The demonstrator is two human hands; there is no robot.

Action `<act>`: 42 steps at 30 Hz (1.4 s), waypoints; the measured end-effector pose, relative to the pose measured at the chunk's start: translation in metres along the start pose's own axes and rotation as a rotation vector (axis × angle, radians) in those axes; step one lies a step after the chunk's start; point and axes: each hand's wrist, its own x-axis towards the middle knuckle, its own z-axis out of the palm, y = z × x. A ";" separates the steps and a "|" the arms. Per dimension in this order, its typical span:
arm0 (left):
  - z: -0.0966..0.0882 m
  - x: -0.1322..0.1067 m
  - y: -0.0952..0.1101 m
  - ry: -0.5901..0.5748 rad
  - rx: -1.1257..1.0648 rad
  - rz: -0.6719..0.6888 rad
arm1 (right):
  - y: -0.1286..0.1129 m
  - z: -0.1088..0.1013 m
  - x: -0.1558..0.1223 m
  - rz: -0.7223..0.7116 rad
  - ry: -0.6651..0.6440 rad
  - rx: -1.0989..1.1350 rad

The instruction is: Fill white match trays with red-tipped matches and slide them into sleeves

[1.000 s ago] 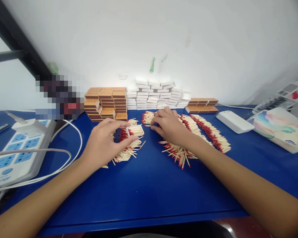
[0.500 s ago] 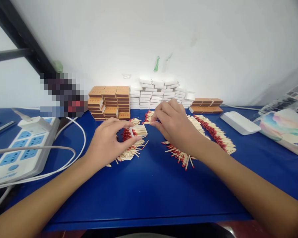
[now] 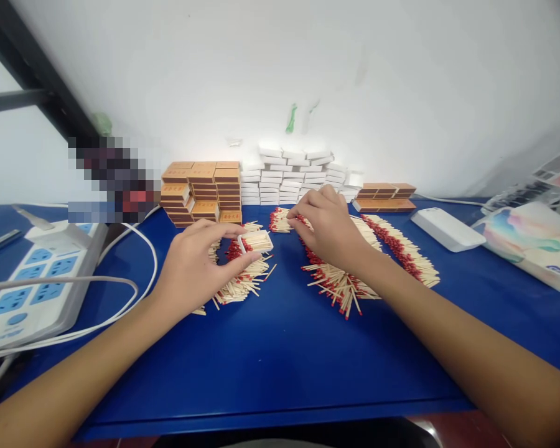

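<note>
My left hand pinches a small white matchbox tray between thumb and fingers; the tray is partly filled with red-tipped matches. It hovers over a loose pile of matches. My right hand is curled with its fingertips pinched on a few matches at the left end of a second heap of matches. A long row of matches runs off to the right.
Stacks of orange matchbox sleeves and white trays line the wall, with more sleeves to the right. A power strip with white cables lies at the left, a white flat device and a printed pack at the right.
My right hand lifted slightly toward the tray, then settled back onto the far end of the match heap. The left hand keeps its hold on the tray.
</note>
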 end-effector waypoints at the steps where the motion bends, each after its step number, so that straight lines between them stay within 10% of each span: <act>1: 0.000 0.001 0.000 0.002 0.007 -0.006 | 0.005 0.004 0.000 0.011 -0.035 -0.011; 42: 0.000 0.003 -0.005 -0.041 0.036 -0.001 | 0.002 0.019 -0.001 -0.045 -0.282 0.042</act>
